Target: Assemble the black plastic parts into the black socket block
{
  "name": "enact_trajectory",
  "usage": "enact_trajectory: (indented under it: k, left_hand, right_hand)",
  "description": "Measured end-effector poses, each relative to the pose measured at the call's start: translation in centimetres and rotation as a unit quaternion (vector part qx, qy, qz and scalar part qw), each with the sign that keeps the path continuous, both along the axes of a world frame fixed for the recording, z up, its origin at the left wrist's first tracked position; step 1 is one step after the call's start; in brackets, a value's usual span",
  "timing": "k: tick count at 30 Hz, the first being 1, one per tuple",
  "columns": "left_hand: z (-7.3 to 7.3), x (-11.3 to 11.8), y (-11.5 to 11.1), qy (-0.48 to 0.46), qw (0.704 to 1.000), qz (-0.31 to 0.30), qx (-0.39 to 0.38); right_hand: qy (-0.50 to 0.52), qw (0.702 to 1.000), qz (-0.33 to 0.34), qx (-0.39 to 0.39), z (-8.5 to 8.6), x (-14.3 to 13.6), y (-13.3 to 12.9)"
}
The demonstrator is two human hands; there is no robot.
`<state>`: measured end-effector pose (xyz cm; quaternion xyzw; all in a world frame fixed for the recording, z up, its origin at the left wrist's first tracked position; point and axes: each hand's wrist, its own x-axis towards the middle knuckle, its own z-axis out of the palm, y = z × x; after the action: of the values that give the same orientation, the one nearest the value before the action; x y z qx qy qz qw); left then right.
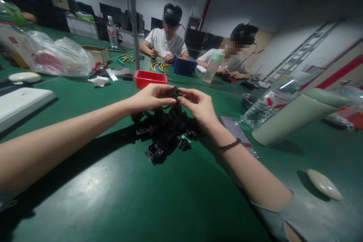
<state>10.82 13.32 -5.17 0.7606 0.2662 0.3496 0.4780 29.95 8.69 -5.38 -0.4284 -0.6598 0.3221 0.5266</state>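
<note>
Between the fingertips of both hands is a small black part (176, 92), too small and dark to name further. My left hand (154, 96) pinches it from the left, thumb below and fingers above. My right hand (200, 106) grips its other side with thumb and fingers. Just beneath the hands lies a pile of black plastic parts (159, 130) on the green table (127, 196). A small part with metal-looking pieces (185, 143) rests at the pile's right edge. The hands partly hide the back of the pile.
Behind the hands stands a red bin (151, 79). To the right are a phone (238, 134), a pale green bottle (295, 117) and a clear water bottle (275, 100). A white box-like object (22, 107) lies left. Two people (170, 41) work across the table.
</note>
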Motion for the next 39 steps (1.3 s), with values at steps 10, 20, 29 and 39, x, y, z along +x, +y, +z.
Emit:
enact_trajectory:
  k: [10,20,29,39]
  left_hand:
    - [-0.5,-0.8,0.9,0.055,0.998,0.002,0.029]
    - [-0.5,-1.4,0.7,0.297,0.920,0.034,0.255]
    - [-1.1,-0.9,0.9,0.297,0.916,0.065,0.262]
    - [-1.5,-1.0,1.4,0.281,0.917,0.060,0.278]
  right_hand:
    - [-0.015,0.999,-0.032,-0.023,-1.3,1.2,1.1]
    - [-0.233,0.957,-0.160,-0.066,-2.6,2.9,1.4]
    - [-0.217,0.970,-0.111,0.000,-2.8,1.3,1.3]
    - [-0.225,0.968,-0.055,-0.098,-1.9,0.7,2.0]
